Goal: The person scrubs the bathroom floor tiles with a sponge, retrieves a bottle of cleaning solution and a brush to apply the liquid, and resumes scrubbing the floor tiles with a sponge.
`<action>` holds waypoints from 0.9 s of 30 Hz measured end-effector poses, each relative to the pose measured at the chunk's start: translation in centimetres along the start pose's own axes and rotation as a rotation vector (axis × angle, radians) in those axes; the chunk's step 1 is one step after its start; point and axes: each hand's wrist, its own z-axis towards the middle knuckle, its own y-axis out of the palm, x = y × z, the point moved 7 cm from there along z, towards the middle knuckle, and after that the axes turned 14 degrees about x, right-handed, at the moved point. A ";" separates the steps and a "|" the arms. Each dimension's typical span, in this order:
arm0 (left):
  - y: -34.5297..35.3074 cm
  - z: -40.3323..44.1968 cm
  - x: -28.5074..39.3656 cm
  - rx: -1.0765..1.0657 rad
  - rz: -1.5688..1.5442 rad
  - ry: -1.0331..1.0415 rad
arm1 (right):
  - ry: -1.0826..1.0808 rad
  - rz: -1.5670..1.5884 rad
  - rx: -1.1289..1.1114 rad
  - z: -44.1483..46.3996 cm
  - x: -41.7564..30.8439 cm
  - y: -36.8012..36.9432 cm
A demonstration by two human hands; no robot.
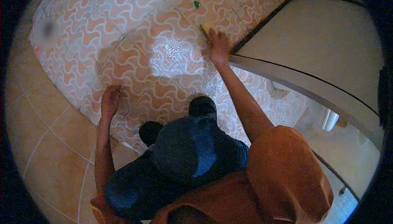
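Note:
My right hand (219, 46) reaches far forward to the tiled floor. Its fingers are closed on a small yellow sponge-like pad (205, 29) with a dark edge, which is partly hidden by the fingers. A small green scrap (197, 4) lies on the tiles just beyond it. My left hand (110, 100) hangs at the left, nearest the patterned floor (139, 56). The fingers there are curled in, and I see nothing held in them.
A bright wet patch (174, 58) shines on the wavy-patterned tiles. A large beige panel (327, 44) with a dark edge stands close to my right arm. Plainer brown tiles (53, 154) lie at the left. My bent knees (180, 146) and dark shoes (202, 106) are below.

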 end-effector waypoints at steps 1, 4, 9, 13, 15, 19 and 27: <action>0.0 0.2 0.7 -0.006 0.001 0.007 | 0.028 0.039 0.084 0.0 -1.2 0.1; 0.1 0.7 2.0 0.007 0.091 0.097 | 0.200 0.301 -0.179 -3.5 -5.6 2.9; -1.3 0.7 4.0 0.041 0.069 0.192 | 0.108 0.536 -0.454 -11.9 -5.5 -2.1; -2.2 0.0 1.7 0.093 0.040 0.120 | 0.161 0.062 -0.210 -17.0 8.5 -6.9; -2.1 -0.7 1.2 0.096 0.187 0.148 | 0.433 -0.281 -0.098 -22.6 18.4 -5.8; -1.2 -1.1 1.3 0.047 0.160 0.152 | 1.030 -0.416 -0.201 -22.0 17.5 -4.5; 1.1 0.1 2.7 -0.003 -0.030 0.065 | 0.096 0.509 -0.202 -9.7 -8.9 0.0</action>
